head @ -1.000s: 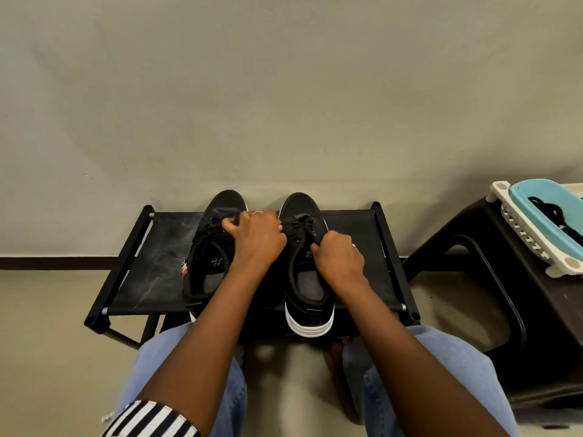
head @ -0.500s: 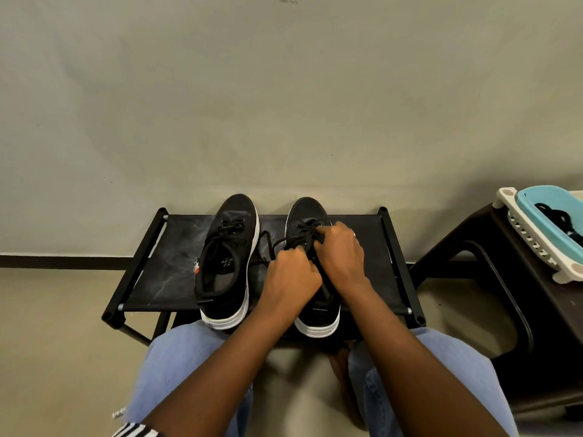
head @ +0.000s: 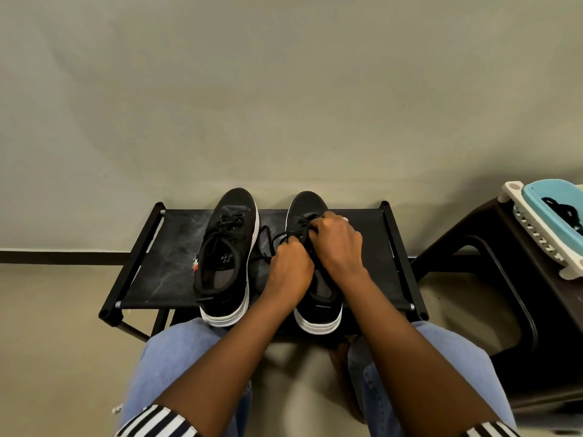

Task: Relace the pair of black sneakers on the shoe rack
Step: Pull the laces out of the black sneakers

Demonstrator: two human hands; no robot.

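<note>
Two black sneakers with white soles stand side by side on a low black shoe rack [head: 170, 247], toes toward the wall. The left sneaker [head: 225, 257] is laced and untouched. Both hands work over the right sneaker [head: 317, 307]. My left hand [head: 291, 266] pinches a black lace [head: 277, 239] that loops out between the shoes. My right hand [head: 339, 244] grips lace at the eyelets near the toe. The hands hide the right sneaker's tongue and most of its lacing.
A dark brown plastic stool [head: 504, 294] stands right of the rack, carrying a blue and white basket [head: 549, 222] with dark cords inside. A plain wall rises just behind the rack. My knees in blue jeans [head: 176, 367] press close to the rack's front edge.
My left hand has left the left sneaker and come over to the right sneaker, where it holds the lace. My right hand has moved forward toward the toe eyelets.
</note>
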